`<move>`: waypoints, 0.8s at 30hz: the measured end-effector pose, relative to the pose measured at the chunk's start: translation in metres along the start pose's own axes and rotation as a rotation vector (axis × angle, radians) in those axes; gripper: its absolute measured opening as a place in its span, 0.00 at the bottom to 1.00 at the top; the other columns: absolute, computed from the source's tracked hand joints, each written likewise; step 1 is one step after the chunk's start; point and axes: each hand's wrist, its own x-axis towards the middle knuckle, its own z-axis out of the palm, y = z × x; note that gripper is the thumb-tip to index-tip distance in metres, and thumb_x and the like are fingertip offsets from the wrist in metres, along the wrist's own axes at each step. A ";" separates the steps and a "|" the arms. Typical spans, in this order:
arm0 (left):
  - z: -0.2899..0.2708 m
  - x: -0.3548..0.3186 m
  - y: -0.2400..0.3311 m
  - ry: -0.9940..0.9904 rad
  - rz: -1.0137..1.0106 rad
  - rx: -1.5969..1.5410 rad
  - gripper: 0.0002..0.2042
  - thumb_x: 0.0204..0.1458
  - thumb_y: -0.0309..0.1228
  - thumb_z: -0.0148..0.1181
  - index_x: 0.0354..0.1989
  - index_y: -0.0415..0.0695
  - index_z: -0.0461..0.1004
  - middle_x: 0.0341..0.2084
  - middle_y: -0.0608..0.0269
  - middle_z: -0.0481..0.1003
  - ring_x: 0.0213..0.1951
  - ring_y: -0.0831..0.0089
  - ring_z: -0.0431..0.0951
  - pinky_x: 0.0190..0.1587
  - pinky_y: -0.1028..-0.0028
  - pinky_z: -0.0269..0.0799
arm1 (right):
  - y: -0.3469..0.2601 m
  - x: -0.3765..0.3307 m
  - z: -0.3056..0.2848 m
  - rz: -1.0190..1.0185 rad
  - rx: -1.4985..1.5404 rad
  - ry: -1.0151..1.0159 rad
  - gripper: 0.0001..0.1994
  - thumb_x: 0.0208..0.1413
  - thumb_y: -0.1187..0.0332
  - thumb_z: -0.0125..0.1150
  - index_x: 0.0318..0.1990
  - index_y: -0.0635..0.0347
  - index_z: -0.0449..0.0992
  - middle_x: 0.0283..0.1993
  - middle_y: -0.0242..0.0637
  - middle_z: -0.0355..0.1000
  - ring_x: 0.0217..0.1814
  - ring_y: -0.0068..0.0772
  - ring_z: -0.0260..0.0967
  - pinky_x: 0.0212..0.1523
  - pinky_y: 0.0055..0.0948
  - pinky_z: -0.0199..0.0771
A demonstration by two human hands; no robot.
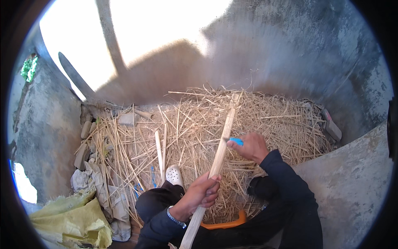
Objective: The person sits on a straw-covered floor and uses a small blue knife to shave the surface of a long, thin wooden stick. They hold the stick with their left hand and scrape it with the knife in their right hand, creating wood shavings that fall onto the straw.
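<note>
A long, pale strip of split wood (224, 141) slants from my lap up and away over the straw, its far end splintered. My left hand (201, 193) is wrapped around its lower part. In my right hand (252, 147) is a small blue-handled knife (236, 141), the fingers closed on the handle. Its short dark blade meets the strip's right edge around mid-length; most of the handle is hidden in the fist. An orange curved piece (227, 224) shows by my lap, under the strip; its kind is unclear.
Loose straw and shavings (273, 120) cover the ground before me. Two pale slats (159, 151) lie near my white clog (174, 175). A yellow-green sack (74, 218) and grey cloth (118, 211) lie at lower left. A brick-like block (331, 126) sits right, against the concrete wall (290, 54).
</note>
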 end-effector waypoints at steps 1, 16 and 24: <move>-0.001 -0.001 0.002 -0.005 0.004 0.001 0.07 0.65 0.35 0.42 0.45 0.46 0.62 0.17 0.73 0.55 0.11 0.86 0.51 0.10 0.85 0.47 | -0.014 -0.012 0.002 -0.045 0.040 -0.036 0.38 0.49 0.25 0.45 0.14 0.54 0.76 0.10 0.40 0.64 0.13 0.43 0.67 0.18 0.41 0.66; 0.014 -0.011 -0.005 -0.073 -0.023 0.055 0.09 0.65 0.37 0.44 0.46 0.46 0.63 0.18 0.73 0.56 0.11 0.86 0.52 0.11 0.84 0.48 | 0.062 0.026 -0.024 0.297 -0.026 0.193 0.40 0.51 0.28 0.45 0.12 0.61 0.71 0.10 0.43 0.62 0.14 0.44 0.64 0.19 0.44 0.63; 0.007 -0.015 0.002 -0.008 0.029 0.101 0.10 0.66 0.37 0.42 0.50 0.45 0.61 0.18 0.73 0.56 0.12 0.85 0.53 0.12 0.82 0.49 | -0.039 -0.030 -0.026 -0.169 -0.038 -0.052 0.36 0.47 0.27 0.50 0.14 0.54 0.74 0.10 0.37 0.64 0.14 0.44 0.66 0.19 0.40 0.64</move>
